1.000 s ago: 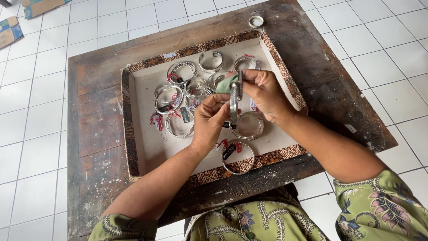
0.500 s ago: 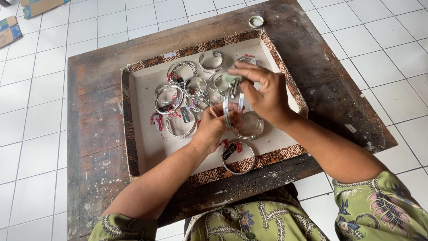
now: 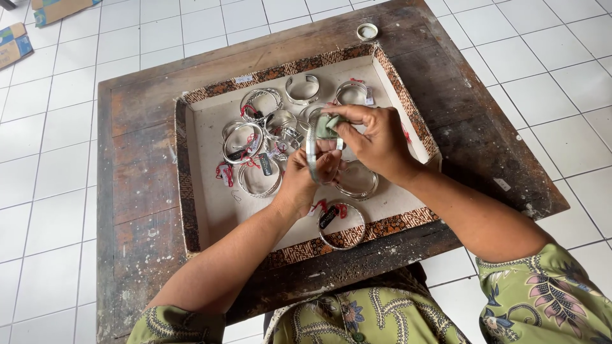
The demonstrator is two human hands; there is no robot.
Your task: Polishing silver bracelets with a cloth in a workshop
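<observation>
My left hand (image 3: 305, 180) holds a silver bangle (image 3: 312, 155) upright over a shallow tray (image 3: 210, 191) with a patterned brown rim. My right hand (image 3: 373, 141) pinches a small pale green cloth (image 3: 327, 125) against the top of that bangle. Several more silver bangles lie in the tray, some with red strings and dark tags, such as one (image 3: 243, 141) at the left and one (image 3: 341, 224) near the front rim.
The tray rests on a low, worn dark wooden table (image 3: 137, 191) standing on white floor tiles. A small round lid (image 3: 367, 30) sits at the table's far edge. Cardboard boxes (image 3: 14, 43) lie on the floor at far left.
My right hand has slid the green cloth along the bangle's top, moving left. My left hand has turned the bangle slightly and stayed over the tray.
</observation>
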